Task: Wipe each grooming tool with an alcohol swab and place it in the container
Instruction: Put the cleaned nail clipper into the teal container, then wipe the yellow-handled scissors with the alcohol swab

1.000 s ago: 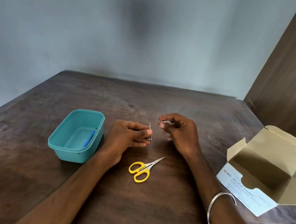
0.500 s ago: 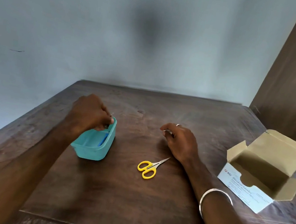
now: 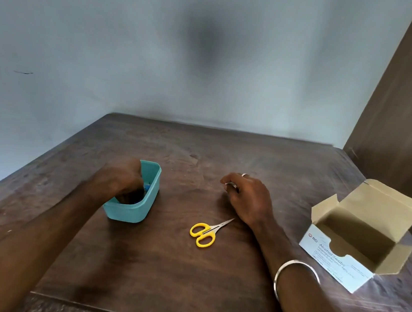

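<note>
Our left hand [image 3: 120, 181] now reaching down inside the teal container [image 3: 148, 200], its fingers hidden so we cannot tell their grip, our right hand [image 3: 246, 200] pinching a white swab [image 3: 230, 184] as before, yellow scissors [image 3: 205, 231] unmoved on the table [image 3: 184, 271], open swab box [image 3: 356, 238] at right.

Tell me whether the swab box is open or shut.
Open. The swab box lies at the table's right edge with its lid flap raised and side flaps spread, showing a dark interior; whether swabs remain inside cannot be told.
</note>
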Tool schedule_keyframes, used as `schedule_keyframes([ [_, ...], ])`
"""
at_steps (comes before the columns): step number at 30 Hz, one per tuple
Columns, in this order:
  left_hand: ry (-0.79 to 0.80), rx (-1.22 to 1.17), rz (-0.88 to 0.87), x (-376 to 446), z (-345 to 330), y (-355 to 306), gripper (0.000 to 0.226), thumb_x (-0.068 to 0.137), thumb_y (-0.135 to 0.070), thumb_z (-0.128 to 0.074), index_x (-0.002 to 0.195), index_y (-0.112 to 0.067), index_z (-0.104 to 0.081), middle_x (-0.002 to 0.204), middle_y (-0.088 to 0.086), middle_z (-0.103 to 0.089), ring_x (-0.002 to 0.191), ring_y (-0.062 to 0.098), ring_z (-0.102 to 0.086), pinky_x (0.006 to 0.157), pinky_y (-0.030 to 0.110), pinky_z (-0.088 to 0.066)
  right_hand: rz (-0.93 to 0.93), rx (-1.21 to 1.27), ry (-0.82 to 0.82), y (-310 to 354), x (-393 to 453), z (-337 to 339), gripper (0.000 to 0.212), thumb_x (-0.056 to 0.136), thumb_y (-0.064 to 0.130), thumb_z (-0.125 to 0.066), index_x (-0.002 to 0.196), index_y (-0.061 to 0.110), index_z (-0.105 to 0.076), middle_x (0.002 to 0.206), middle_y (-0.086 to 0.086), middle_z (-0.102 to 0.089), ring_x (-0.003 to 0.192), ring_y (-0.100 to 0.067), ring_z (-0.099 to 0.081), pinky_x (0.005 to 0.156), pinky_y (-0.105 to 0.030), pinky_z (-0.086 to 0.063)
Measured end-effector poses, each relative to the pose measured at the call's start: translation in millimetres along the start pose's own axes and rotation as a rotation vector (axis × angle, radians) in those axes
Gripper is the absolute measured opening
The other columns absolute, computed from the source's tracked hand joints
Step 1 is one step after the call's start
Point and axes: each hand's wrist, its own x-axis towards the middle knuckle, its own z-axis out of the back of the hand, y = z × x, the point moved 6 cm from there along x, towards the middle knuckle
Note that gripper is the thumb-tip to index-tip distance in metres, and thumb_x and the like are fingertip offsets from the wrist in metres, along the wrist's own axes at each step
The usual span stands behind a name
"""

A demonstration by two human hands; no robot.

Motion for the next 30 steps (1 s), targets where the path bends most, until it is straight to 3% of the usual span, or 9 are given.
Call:
schedule_keyframes([
  [4,0.003,-0.03,-0.006,-7.7,5.4,-3.8,0.017,0.082,-0.014,-0.075,0.091,0.0,-0.073,0.071,0.013,-0.074,0.063,0.026,-0.074,0.07,0.043,-0.063,-0.004,0.002,-0.003,-1.1,-0.6,-0.3,0.021,0.091,0.019,-0.063,0.105,0.031,-0.074,0.104,0.001,-0.075,0.096,-0.024,-0.068,0.075,-0.033,-0.048],
  [6,-0.084,-0.022,-0.072,-14.1,14.8,-11.9,0.015,0.084,-0.019,-0.075,0.088,-0.005,-0.076,0.069,0.011,-0.074,0.056,0.024,-0.072,0.067,0.041,-0.063,-0.013,0.014,-0.01,-2.6,0.1,-0.3,0.022,0.09,0.02,-0.064,0.104,0.032,-0.074,0.103,0.002,-0.075,0.095,-0.024,-0.068,0.076,-0.032,-0.048],
  [8,-0.218,0.023,-0.168,-26.7,25.6,-25.1,0.018,0.085,-0.028,-0.073,0.091,-0.011,-0.078,0.074,0.009,-0.074,0.059,0.02,-0.07,0.063,0.037,-0.061,-0.033,0.036,-0.012,-5.3,0.7,0.5,0.022,0.09,0.023,-0.065,0.106,0.034,-0.074,0.103,0.004,-0.076,0.096,-0.023,-0.069,0.077,-0.032,-0.05],
  [10,-0.348,0.11,-0.261,-40.6,32.9,-39.8,0.022,0.087,-0.035,-0.07,0.095,-0.017,-0.078,0.086,0.007,-0.076,0.065,0.014,-0.063,0.057,0.029,-0.048,-0.051,0.072,-0.011,-7.1,1.1,1.3,0.021,0.09,0.028,-0.067,0.109,0.036,-0.073,0.104,0.005,-0.077,0.095,-0.021,-0.07,0.079,-0.033,-0.052],
  [13,-0.439,0.151,-0.371,-59.2,32.6,-60.4,0.024,0.088,-0.04,-0.068,0.097,-0.02,-0.078,0.094,0.005,-0.076,0.078,0.019,-0.065,0.066,0.029,-0.045,-0.096,0.128,-0.024,-10.8,1.7,2.6,0.02,0.088,0.03,-0.069,0.107,0.036,-0.074,0.102,0.005,-0.077,0.093,-0.022,-0.071,0.08,-0.036,-0.054],
  [17,-0.22,0.172,-0.487,-71.9,2.0,-83.3,0.022,0.086,-0.04,-0.07,0.101,-0.025,-0.077,0.1,-0.003,-0.075,0.093,0.018,-0.067,0.083,0.032,-0.052,-0.106,0.124,-0.03,-12.4,1.5,1.4,0.015,0.087,0.029,-0.072,0.1,0.035,-0.075,0.098,0.004,-0.077,0.089,-0.022,-0.071,0.076,-0.034,-0.054],
  [22,0.089,0.241,-0.586,-77.9,-51.8,-95.7,0.015,0.085,-0.032,-0.072,0.097,-0.025,-0.079,0.094,-0.011,-0.076,0.084,0.007,-0.067,0.073,0.026,-0.053,-0.089,0.121,-0.038,-11.2,1.3,1.8,0.012,0.086,0.028,-0.072,0.097,0.034,-0.074,0.095,0.004,-0.077,0.086,-0.022,-0.07,0.072,-0.034,-0.053],
  [25,0.12,0.246,-0.598,-79.8,-59.3,-98.8,0.013,0.084,-0.027,-0.075,0.095,-0.023,-0.079,0.092,-0.008,-0.077,0.076,0.004,-0.064,0.065,0.019,-0.047,-0.083,0.129,-0.037,-11.3,1.3,1.9,0.012,0.086,0.028,-0.071,0.097,0.035,-0.074,0.095,0.004,-0.077,0.082,-0.022,-0.071,0.072,-0.034,-0.054],
  [30,0.142,0.228,-0.598,-77.2,-61.6,-100.6,0.012,0.083,-0.019,-0.074,0.093,-0.021,-0.079,0.09,-0.006,-0.077,0.074,0.004,-0.063,0.072,0.021,-0.051,-0.075,0.168,-0.05,-12.1,2.0,1.0,0.012,0.086,0.028,-0.071,0.095,0.035,-0.074,0.092,0.005,-0.077,0.076,-0.022,-0.071,0.072,-0.036,-0.055],
])
